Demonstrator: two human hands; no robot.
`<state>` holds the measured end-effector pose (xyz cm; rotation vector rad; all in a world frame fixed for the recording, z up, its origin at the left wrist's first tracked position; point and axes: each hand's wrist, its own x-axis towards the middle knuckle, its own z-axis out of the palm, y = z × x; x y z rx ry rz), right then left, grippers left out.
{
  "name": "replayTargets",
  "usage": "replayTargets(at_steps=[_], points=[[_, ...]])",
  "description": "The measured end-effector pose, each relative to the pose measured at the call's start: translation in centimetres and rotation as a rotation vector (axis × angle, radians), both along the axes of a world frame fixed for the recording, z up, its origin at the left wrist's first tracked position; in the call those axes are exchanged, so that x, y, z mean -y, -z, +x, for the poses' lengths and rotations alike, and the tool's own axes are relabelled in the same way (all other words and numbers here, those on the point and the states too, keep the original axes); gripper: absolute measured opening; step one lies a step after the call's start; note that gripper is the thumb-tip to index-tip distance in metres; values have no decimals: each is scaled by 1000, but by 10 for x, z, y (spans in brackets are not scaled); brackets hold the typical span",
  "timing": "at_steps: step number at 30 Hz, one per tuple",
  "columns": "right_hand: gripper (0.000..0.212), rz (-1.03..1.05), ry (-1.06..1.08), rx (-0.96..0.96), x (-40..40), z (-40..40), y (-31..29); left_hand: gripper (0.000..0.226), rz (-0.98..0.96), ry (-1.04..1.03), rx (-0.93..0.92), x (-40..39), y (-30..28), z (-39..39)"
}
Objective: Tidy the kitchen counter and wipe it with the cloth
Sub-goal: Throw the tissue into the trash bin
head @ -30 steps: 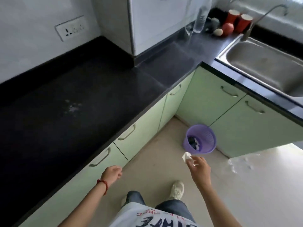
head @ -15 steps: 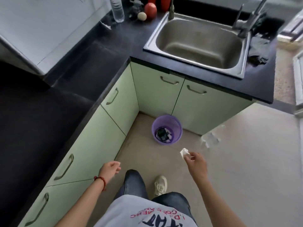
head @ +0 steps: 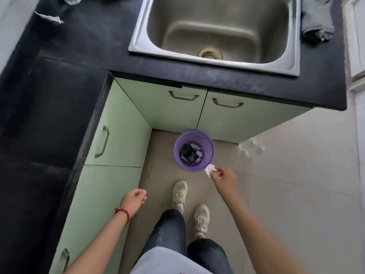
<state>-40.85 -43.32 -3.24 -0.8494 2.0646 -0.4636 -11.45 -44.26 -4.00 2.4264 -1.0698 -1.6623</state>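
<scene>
Crumpled white scrap of paper tissue, pinched between thumb and fingertips of the right hand, just right of frame centre and a little below it. Looks featherweight, soft and already crushed; nothing to break, nothing slippery, so a light two-finger pinch at any edge ought to serve. Likely to flutter and drift on release rather than drop straight, so best let go low and right over the opening. Sits at the lower right lip of the round purple mesh plastic bin, seemingly not yet over the mouth. Bin stands on the pale tiled floor in the corner of the light green cabinets, holding dark and white rubbish at the bottom.

Left hand at lower left of centre, red cord bracelet at the wrist, fingers loosely curled on nothing, hanging beside the cabinet front.

Further out: black stone counter across the upper frame, with a stainless steel sink set into it. Grey folded cloth at upper right on the counter, probably limp and easy to bunch in a full palm for wiping. Another torn white scrap at upper left on the counter, waiting to be cleared. Wiping not yet begun, by the look of it.
</scene>
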Motion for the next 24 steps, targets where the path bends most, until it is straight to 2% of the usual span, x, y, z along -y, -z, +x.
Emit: replayTargets(at_steps=[6,13,18,24], points=[[26,28,-33,-1,70,10,62,31,61,135,11,25,44,-5],[29,40,-40,-50,112,3,118,33,75,168,14,38,77,-13],[38,96,-80,-45,112,-7,113,33,86,175,-4,31,71,-20],[36,141,-89,-55,84,-24,66,20,47,128,-47,26,33,-28]])
